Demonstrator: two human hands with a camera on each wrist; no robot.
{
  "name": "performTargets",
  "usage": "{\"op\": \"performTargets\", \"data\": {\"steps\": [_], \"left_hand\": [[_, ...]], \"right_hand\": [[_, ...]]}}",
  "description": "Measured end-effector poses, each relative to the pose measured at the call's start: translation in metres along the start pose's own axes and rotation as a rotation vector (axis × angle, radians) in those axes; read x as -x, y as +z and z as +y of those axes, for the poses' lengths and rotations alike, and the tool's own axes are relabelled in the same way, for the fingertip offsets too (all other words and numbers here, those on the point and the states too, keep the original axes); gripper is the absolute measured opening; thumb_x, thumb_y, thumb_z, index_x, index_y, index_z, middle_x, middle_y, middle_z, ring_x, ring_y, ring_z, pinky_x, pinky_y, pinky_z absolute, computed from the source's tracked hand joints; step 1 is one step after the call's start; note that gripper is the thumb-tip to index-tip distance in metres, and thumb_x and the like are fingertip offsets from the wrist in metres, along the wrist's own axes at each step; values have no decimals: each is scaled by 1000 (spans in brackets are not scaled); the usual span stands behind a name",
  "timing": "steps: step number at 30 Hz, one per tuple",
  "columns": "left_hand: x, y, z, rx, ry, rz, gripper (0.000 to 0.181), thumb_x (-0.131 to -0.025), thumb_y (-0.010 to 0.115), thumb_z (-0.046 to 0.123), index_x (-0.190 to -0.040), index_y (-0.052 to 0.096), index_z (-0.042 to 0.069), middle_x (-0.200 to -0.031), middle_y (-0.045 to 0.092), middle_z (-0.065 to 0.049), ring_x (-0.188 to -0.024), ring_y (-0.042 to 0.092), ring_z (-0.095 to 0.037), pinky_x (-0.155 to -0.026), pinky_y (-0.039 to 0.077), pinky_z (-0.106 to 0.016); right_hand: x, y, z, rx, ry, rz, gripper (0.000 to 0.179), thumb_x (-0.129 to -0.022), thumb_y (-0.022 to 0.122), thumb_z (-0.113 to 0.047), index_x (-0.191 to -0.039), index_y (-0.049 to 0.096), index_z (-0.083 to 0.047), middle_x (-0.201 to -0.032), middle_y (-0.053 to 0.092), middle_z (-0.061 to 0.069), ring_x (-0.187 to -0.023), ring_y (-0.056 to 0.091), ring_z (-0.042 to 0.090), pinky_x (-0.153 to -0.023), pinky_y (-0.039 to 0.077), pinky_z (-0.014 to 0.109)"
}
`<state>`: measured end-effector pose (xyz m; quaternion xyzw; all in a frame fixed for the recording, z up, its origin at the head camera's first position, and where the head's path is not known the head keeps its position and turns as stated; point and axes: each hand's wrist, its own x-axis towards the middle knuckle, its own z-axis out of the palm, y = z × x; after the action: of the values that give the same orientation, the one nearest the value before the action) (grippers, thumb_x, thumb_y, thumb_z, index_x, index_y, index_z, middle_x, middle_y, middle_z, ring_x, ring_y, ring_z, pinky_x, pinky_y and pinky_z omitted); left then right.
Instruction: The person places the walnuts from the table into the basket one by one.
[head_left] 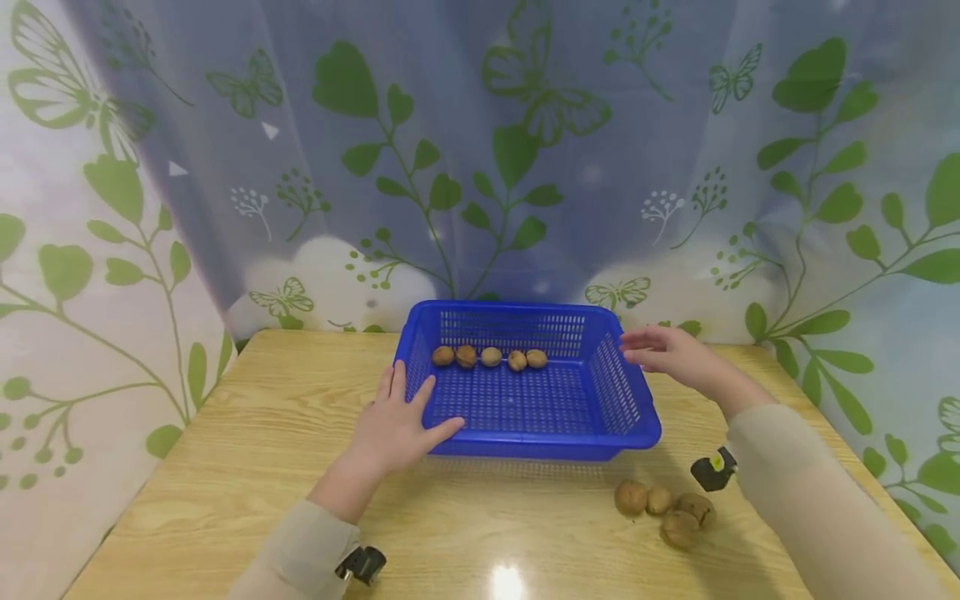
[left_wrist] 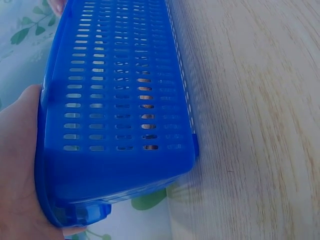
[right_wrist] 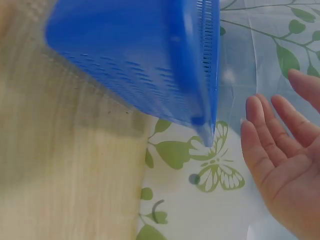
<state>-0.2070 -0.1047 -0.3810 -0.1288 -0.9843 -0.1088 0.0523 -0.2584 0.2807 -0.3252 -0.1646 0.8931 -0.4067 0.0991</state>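
A blue plastic basket (head_left: 525, 442) with slotted sides stands at the back middle of the table. Several walnuts (head_left: 491, 357) lie in a row along its far side, partly showing through the slots in the left wrist view. My left hand (head_left: 390, 425) rests on the front left corner of the rim, fingers spread. The left wrist view has that hand (left_wrist: 17, 165) against the rim, with part of the fingers hidden behind it. My right hand (head_left: 671, 354) is beside the right rim, its fingers loosely extended. In the right wrist view this hand (right_wrist: 287, 160) holds nothing, palm showing, apart from the basket.
Several more walnuts (head_left: 678, 529) sit in a cluster on the wooden table (head_left: 247, 467), in front of the basket's right corner and beside my right sleeve. A curtain (head_left: 465, 167) with leaf and butterfly prints hangs behind the table's back edge.
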Motion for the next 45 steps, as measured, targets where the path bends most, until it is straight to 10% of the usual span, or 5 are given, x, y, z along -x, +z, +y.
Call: {"op": "performTargets", "data": {"steps": [21, 36, 45], "left_hand": [[-4, 7, -2, -12, 2, -21, 89, -68, 18, 77, -134, 27, 18, -137, 0, -24, -124, -1, -37, -83, 30, -56], [-3, 9, -5, -2, -7, -16, 89, -68, 19, 77, -134, 28, 17, -137, 0, -24, -124, -1, -38, -84, 28, -57], [-3, 4, -1, 0, 6, -24, 88, -69, 21, 76, -134, 28, 18, -137, 0, -24, -124, -1, -37, -83, 28, -57]], "right_hand": [[99, 28, 50, 7, 54, 53, 39, -86, 47, -34, -118, 45, -12, -118, 46, 9, -104, 45, 27, -79, 40, 40], [130, 43, 86, -103, 103, -131, 47, -87, 47, -23, -126, 34, 1, -123, 38, 23, -107, 41, 37, -80, 41, 37], [136, 49, 99, 14, 1, -157, 50, -81, 56, -23, -120, 41, 6, -116, 44, 24, -100, 47, 30, -74, 42, 22]]}}
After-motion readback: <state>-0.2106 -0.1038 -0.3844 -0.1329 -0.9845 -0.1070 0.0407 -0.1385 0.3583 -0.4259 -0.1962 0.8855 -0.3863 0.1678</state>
